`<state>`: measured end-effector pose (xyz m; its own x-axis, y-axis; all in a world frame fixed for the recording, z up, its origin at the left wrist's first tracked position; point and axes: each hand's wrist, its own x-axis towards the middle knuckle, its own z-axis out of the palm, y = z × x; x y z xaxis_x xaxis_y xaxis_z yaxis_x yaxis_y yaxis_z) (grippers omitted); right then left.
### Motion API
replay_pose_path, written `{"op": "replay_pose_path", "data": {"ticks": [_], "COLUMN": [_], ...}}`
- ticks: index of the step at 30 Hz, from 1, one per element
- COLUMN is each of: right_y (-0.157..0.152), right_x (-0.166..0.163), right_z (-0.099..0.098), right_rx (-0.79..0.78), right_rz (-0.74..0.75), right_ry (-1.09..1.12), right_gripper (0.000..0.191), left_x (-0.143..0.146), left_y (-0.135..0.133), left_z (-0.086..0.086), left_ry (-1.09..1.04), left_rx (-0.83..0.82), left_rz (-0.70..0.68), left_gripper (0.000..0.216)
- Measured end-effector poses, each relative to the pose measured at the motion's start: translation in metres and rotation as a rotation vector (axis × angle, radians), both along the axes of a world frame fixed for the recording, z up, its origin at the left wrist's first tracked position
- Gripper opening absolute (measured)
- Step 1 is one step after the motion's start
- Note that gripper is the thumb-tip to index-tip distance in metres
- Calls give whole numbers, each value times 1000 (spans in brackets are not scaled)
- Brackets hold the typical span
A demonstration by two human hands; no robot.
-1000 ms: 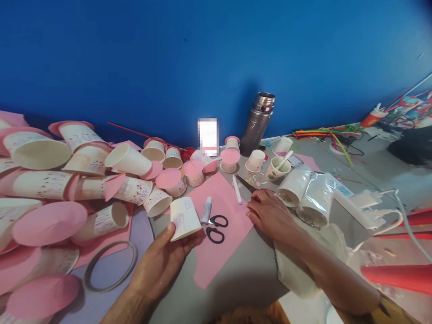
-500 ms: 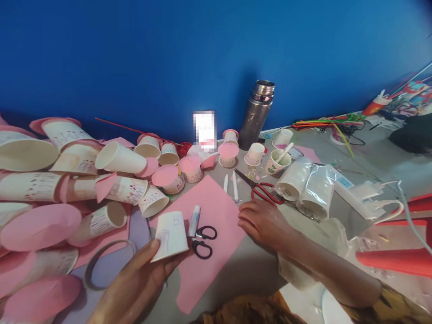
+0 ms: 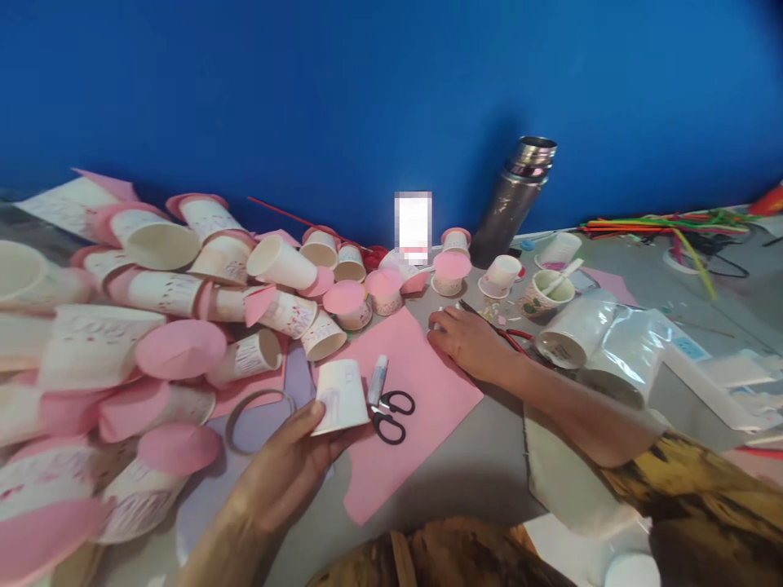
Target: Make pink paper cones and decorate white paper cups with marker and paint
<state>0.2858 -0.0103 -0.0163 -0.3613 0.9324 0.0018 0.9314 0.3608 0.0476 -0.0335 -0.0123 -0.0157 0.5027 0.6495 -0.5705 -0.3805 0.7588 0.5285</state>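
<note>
A white paper cup (image 3: 340, 397), upside down and slightly tilted, is in my left hand (image 3: 294, 456), with the thumb on its near side. Faint purple marker lines show on the cup. My right hand (image 3: 468, 342) lies palm down with bent fingers over two white markers, at the edge of a pink paper sheet (image 3: 422, 391). Only the markers' tips show, and whether the fingers grip one is hidden. On the pink sheet are black-handled scissors (image 3: 391, 417) and a small glue stick (image 3: 378, 377). Red-handled pliers (image 3: 517, 338) are partly behind my right hand.
Many decorated paper cups with pink paper cones (image 3: 181, 349) crowd the left side. A roll of tape (image 3: 236, 420) rests on purple paper. A dark thermos (image 3: 510, 204) stands by the blue wall (image 3: 306, 98). Plastic-wrapped cups (image 3: 578, 326) and a power strip (image 3: 703, 383) lie right.
My right hand has moved from beside the pliers leftward onto the white markers. My left hand still holds the cup in much the same pose. The view has turned slightly left.
</note>
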Motion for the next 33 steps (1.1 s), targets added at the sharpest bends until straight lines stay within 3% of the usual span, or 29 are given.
{"op": "replay_pose_path", "data": {"ticks": [5,9,11,13,15,18,22,27,31,33], "right_y": [10,6,-5,-24,-43,-58,-51,-44,-49,-50], "right_x": [19,40,41,29,8,-26,-44,-42,-43,-42], "right_z": [-3,20,38,56,67,66,44,20,5,-2], "right_rx": [58,257,451,575,463,63,34,-52,43,-14], "right_rz": [73,-54,-208,-355,-339,-185,-193,-268,-254,-213], "right_ry": [-4,106,355,790,1248,1540,1796,1819,1561,1439], "right_gripper": [26,22,15,15,12,14,21,27,33,52], "left_x": [3,7,12,19,26,36,40,39,39,38], "left_y": [-4,-4,-1,3,8,13,12,4,2,2], "left_z": [-4,3,7,10,9,3,-4,-3,-6,-9], "left_ry": [-1,-43,-87,-121,-147,-199,-225,-160,-205,-244], "left_rx": [43,118,152,181,215,252,273,362,361,375], "left_rz": [22,-40,-75,-95,-94,-124,-155,-154,-208,-264], "left_gripper": [41,38,41,47,50,60,70,97,98,93]}}
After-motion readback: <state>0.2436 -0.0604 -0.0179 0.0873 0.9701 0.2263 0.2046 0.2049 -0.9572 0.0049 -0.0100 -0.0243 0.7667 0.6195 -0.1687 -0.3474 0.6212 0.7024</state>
